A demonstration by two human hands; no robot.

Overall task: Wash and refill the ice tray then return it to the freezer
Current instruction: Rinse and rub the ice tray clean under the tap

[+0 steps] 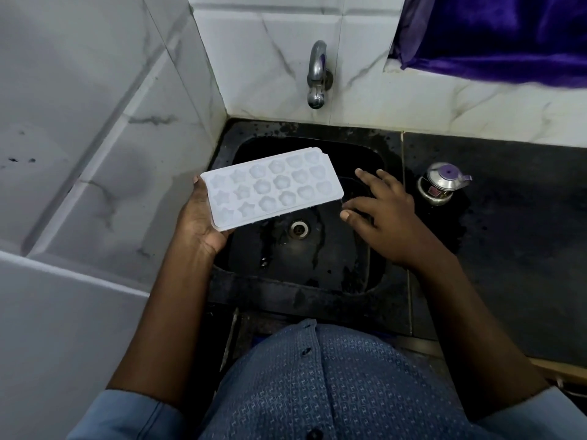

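White tray (273, 188) held over a black sink (286, 300)

Marbled white tiles (95, 122) fill the wall to the left of the left hand (200, 223) and beyond both hands. A dark, wet surface (508, 265) spreads out to the right of the right hand (387, 217). Purple cloth (492, 36) hangs at the top right, well beyond that hand. The sink lies directly below both hands, its basin streaked with water.

The tray is level, cells facing up, in three rows of star and flower shapes. The left hand holds it by its near left end, palm cupped under the edge with the fingers hidden beneath. The right hand hovers palm down over the sink with fingers spread and holding nothing, just beside the tray's right end. Whether its thumb touches the tray cannot be told.

A small steel pot (440, 184) with a purple knob stands on the surface just right of the right hand. A steel tap (317, 77) juts from the wall beyond the tray. The drain (298, 229) sits below, between the two hands.
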